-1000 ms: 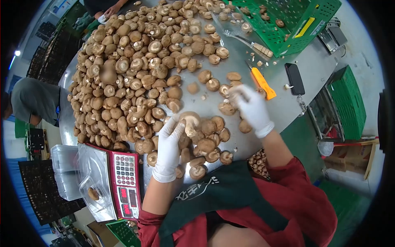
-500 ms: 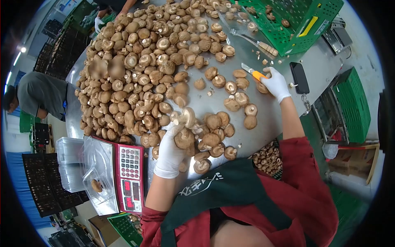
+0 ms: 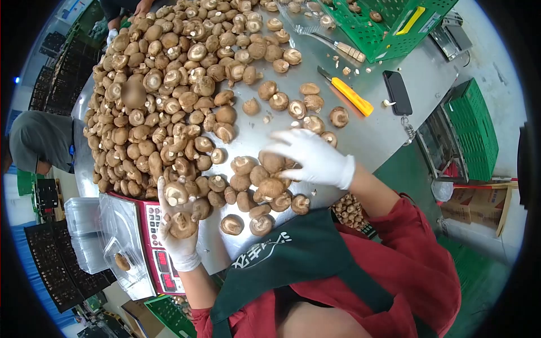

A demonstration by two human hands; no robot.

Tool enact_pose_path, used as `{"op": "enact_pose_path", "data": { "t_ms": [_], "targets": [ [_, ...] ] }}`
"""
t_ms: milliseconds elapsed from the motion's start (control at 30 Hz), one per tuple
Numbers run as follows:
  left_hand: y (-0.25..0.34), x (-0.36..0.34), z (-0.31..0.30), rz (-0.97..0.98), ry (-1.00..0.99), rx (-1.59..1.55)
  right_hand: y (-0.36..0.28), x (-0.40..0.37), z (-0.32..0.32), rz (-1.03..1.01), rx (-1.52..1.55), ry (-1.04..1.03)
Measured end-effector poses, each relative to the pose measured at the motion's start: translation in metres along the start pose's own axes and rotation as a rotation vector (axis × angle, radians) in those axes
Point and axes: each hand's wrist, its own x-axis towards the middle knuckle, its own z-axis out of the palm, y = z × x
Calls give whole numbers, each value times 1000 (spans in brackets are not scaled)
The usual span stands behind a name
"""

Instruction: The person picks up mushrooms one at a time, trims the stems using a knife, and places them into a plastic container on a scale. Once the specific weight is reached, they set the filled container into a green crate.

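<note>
My left hand [image 3: 181, 248], in a white glove, is closed around brown shiitake mushrooms [image 3: 183, 226]; one pale underside faces up near the fingertips. It is beside the red scale [image 3: 147, 231]. My right hand [image 3: 318, 159], also gloved, reaches left over a small group of mushrooms [image 3: 270, 187] near my apron. Its fingers are stretched and apart, slightly blurred, and nothing shows in its grip. A yellow-handled knife [image 3: 352, 97] lies on the metal table beyond the right hand, near several loose mushrooms [image 3: 313, 102].
A large mushroom heap [image 3: 152, 112] covers the table's left side. Clear plastic trays [image 3: 84, 225] stand by the scale. A phone [image 3: 398, 93], a wooden-handled tool [image 3: 349, 51] and a green crate [image 3: 389, 34] are at right. Another person [image 3: 42, 138] bends at the left.
My right hand has let go of the yellow knife and moved left to the near mushrooms. My left hand, still holding mushrooms, has moved left towards the scale. The view has shifted slightly.
</note>
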Motion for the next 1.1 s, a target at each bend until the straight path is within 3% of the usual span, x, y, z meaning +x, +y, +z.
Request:
{"op": "enact_pose_path", "data": {
  "t_ms": [67,167,300,400,633,700,833,900,1033,1100],
  "targets": [
    [-1,-4,-2,7,13,56,-3,10,3,118,38,-181],
    [-6,-8,0,4,34,217,7,11,2,168,134,6],
    [-11,-3,2,-47,12,272,-1,11,-6,291,910,136],
    [-18,3,6,-48,59,424,7,6,-8,444,1232,-42],
    [-18,21,47,-146,-74,641,17,0,28,449,1915,68],
    [-16,24,63,-188,-87,764,3,7,28,473,1900,82],
    [-36,34,65,139,-217,1073,-24,21,29,576,1762,72],
    [-41,35,66,175,-217,1070,-32,22,30,670,1608,31],
    [-40,32,64,263,-233,1133,-44,26,34,532,1351,-4],
    [-39,30,57,192,-255,1077,-50,28,35,525,1325,-10]
  ]
}}
